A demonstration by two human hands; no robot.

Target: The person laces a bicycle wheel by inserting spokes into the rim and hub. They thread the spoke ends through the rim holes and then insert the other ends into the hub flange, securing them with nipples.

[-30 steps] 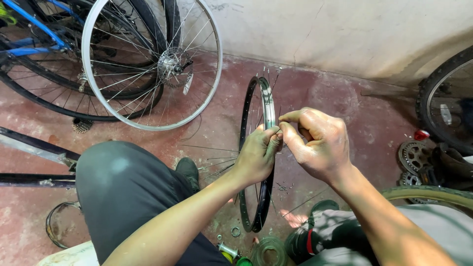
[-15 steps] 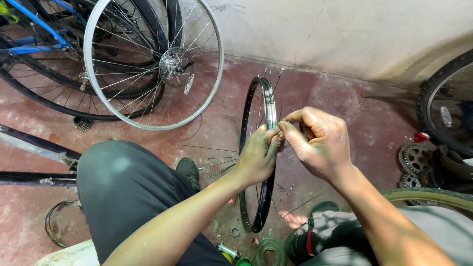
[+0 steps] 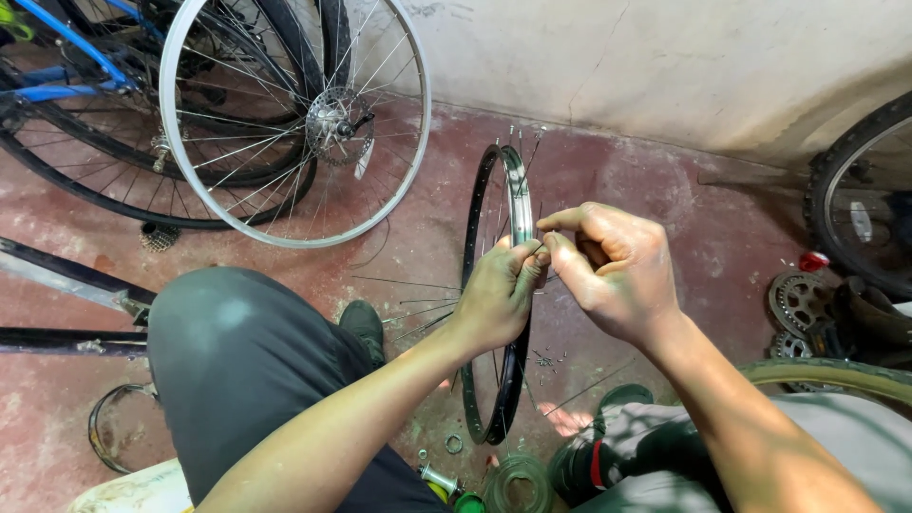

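The black bicycle rim [image 3: 494, 380] stands upright on the red floor [image 3: 665, 199], between the person's knees. The left hand [image 3: 499, 294] grips its upper edge with closed fingers. The right hand [image 3: 613, 271] pinches something very small at the same place, too small to tell. A silver spoked wheel [image 3: 294, 123] leans behind.

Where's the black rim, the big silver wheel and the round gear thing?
black rim [image 3: 472, 237], head view, left edge.
silver wheel [image 3: 414, 142], head view, right rim.
gear [image 3: 793, 296], head view, toothed face.
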